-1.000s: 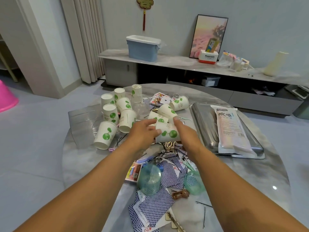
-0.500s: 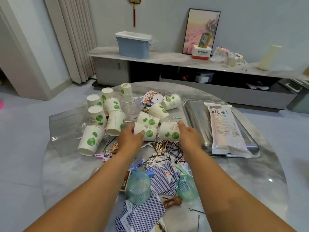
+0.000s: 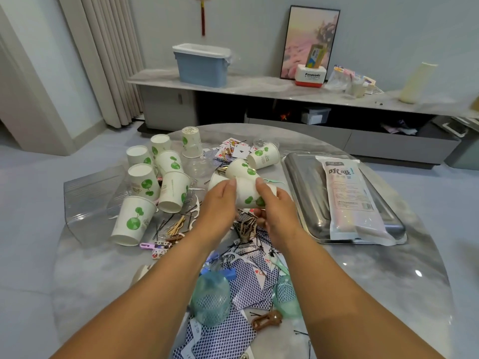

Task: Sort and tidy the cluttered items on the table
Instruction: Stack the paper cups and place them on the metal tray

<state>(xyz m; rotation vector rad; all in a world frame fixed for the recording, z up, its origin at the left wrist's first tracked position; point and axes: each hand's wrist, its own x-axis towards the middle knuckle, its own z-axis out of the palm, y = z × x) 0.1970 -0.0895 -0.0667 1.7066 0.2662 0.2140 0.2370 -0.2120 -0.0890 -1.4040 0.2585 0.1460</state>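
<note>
Above the middle of the round marble table, both hands hold white paper cups with green leaf prints. My left hand grips one cup, of which only the rim shows. My right hand grips another cup lying on its side, pressed against the first. Several more paper cups stand or lie at the left and behind. Playing cards, hairpins, floss picks and hair clips litter the table below my arms.
A steel tray with a white packet sits at the right. A clear zip bag lies at the left edge. Two green plastic cups lie near me. A brown hair clip lies in front.
My two hands, each gripping a paper cup, have come together, bringing the two cups against each other above the clutter. The view shifted slightly.
</note>
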